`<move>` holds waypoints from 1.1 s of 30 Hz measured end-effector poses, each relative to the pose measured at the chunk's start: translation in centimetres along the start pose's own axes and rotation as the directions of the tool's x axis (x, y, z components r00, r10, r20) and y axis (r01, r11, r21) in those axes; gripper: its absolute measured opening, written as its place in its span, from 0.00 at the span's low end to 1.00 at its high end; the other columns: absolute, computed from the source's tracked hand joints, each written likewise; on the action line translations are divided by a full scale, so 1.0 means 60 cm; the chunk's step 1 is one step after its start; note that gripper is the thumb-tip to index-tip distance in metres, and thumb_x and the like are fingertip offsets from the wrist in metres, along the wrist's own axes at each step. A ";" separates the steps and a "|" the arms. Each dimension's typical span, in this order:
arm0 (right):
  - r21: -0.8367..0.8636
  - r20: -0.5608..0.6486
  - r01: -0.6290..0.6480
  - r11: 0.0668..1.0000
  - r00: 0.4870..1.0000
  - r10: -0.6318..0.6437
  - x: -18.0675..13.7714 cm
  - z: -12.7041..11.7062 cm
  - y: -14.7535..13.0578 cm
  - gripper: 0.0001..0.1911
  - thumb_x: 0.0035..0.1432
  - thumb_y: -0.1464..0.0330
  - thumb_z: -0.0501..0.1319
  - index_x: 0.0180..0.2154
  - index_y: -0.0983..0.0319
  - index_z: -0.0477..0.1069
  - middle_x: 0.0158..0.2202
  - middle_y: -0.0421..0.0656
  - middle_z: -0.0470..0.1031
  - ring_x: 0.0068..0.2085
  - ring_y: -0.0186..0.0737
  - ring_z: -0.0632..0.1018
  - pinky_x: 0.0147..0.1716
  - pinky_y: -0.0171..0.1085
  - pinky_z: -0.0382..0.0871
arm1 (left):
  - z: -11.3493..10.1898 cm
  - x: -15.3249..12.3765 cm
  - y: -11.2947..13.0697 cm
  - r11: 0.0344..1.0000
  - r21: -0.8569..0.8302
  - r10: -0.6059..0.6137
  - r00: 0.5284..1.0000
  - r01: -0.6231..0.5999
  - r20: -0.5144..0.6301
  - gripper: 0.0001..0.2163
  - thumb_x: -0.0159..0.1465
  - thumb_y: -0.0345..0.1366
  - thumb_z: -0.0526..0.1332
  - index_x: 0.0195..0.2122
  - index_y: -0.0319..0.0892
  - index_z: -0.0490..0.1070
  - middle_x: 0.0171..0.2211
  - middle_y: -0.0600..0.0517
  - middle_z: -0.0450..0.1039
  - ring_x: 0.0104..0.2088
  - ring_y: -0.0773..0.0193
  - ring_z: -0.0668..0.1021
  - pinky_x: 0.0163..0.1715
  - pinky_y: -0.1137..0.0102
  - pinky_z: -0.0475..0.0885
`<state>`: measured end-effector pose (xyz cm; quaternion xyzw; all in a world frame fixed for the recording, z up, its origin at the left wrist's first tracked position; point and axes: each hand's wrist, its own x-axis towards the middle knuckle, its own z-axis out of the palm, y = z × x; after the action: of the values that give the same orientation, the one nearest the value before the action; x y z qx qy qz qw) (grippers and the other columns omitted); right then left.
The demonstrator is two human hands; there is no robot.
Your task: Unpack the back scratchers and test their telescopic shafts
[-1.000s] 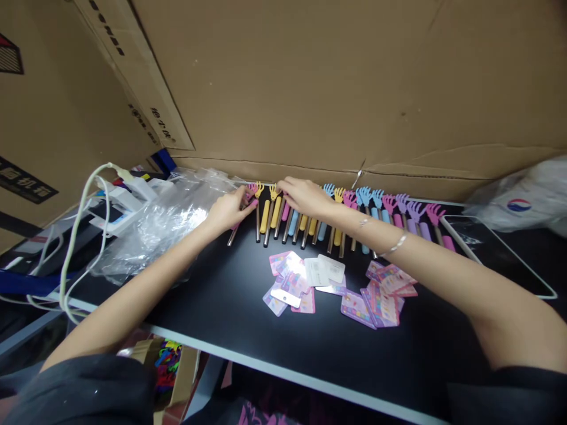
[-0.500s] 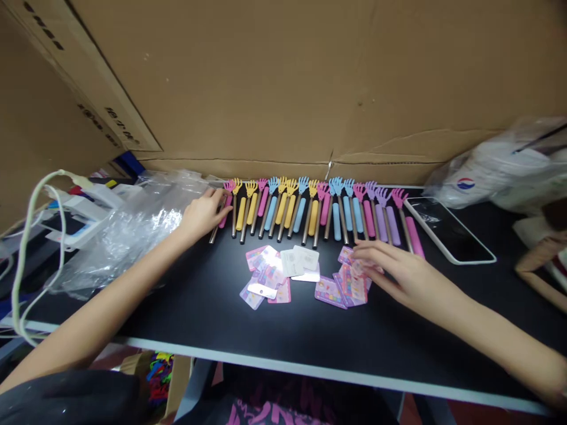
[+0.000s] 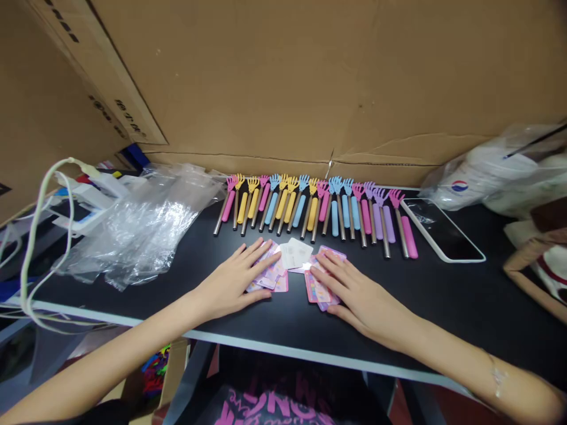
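Cards lie in overlapping groups mid-table, apparently being gathered; that calls for light, flat inward pressure. The left hand, at eight o'clock, and right hand, at four, rest palm-down, fingers open, gripping nothing. Scratchers line twelve o'clock.

Pink cards partly hidden under hands; white cards blurred, unreadable.

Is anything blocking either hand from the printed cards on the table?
Nothing visible is in the way: the left hand lies over the left card pile, the right hand over the right card pile. The back scratchers lie beyond both piles.
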<state>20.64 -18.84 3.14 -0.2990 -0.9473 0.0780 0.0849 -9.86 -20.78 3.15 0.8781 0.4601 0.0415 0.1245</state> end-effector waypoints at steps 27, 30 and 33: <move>0.790 -0.282 0.243 0.563 0.959 -0.019 0.310 0.074 -0.134 0.12 0.49 0.80 0.49 0.32 0.62 0.65 0.33 0.40 0.71 0.37 0.34 0.73 0.41 0.35 0.67 | 0.016 -0.126 -0.070 0.941 0.003 -0.325 0.906 0.338 -0.270 0.26 0.67 0.50 0.49 0.64 0.47 0.53 0.65 0.44 0.55 0.66 0.49 0.55 0.62 0.49 0.53; 0.676 -0.353 0.240 0.697 0.935 0.021 0.345 0.062 -0.110 0.11 0.51 0.80 0.49 0.31 0.62 0.65 0.33 0.40 0.71 0.38 0.35 0.72 0.41 0.36 0.65 | 0.010 -0.132 -0.073 0.934 0.033 -0.333 0.900 0.356 -0.282 0.26 0.67 0.49 0.50 0.65 0.47 0.52 0.66 0.45 0.51 0.66 0.49 0.53 0.63 0.50 0.53; 0.507 -0.371 0.216 0.835 0.929 -0.016 0.364 0.048 -0.079 0.11 0.54 0.78 0.49 0.35 0.62 0.67 0.36 0.42 0.73 0.41 0.37 0.71 0.42 0.37 0.65 | 0.001 -0.120 -0.073 0.939 0.078 -0.305 0.914 0.336 -0.266 0.27 0.67 0.50 0.51 0.65 0.48 0.52 0.67 0.47 0.48 0.67 0.50 0.51 0.63 0.50 0.53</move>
<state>-0.21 -10.33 3.76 -0.2130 -0.8727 0.2809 0.3379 -17.46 -24.30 2.29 0.7843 0.6116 0.1027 0.0169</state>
